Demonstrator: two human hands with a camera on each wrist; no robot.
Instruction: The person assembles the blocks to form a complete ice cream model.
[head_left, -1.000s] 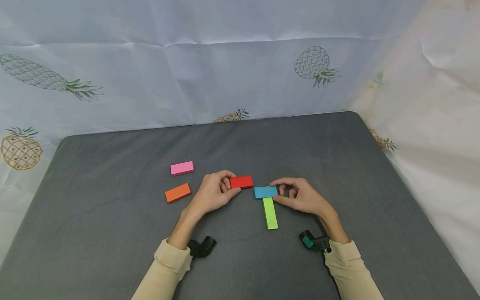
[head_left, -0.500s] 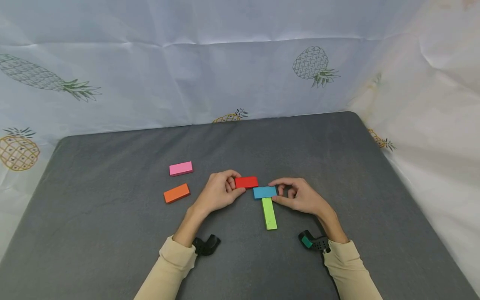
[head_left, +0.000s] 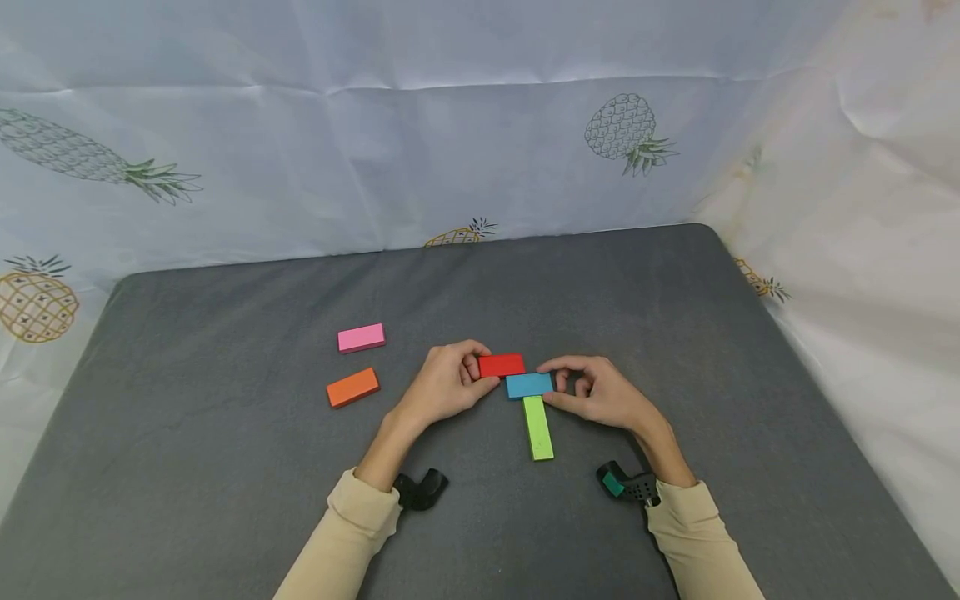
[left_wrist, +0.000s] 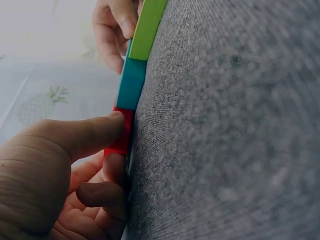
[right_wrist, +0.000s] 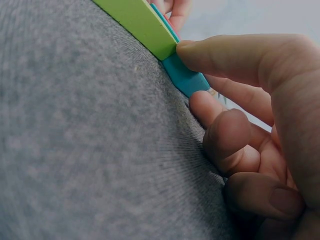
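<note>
In the head view my left hand (head_left: 450, 383) pinches the left end of a red block (head_left: 502, 365) between thumb and index finger. The red block lies flat behind a blue block (head_left: 529, 385), its right part along the blue one's far side. My right hand (head_left: 600, 392) holds the blue block's right end, thumb at the near side and index finger at the far side. From the blue block's near side a light green block (head_left: 537, 427) runs toward me, forming a T with it. The left wrist view shows the thumb (left_wrist: 95, 134) on the red block.
A pink block (head_left: 362, 337) and an orange block (head_left: 352, 387) lie left of my left hand. All rests on a dark grey cloth-covered table (head_left: 225, 467). Behind it hangs a white curtain (head_left: 420, 150) with pineapple prints.
My left hand has slid the red block to the right, from left of the blue block to partly behind it. The right hand and the blue and green blocks have stayed in place.
</note>
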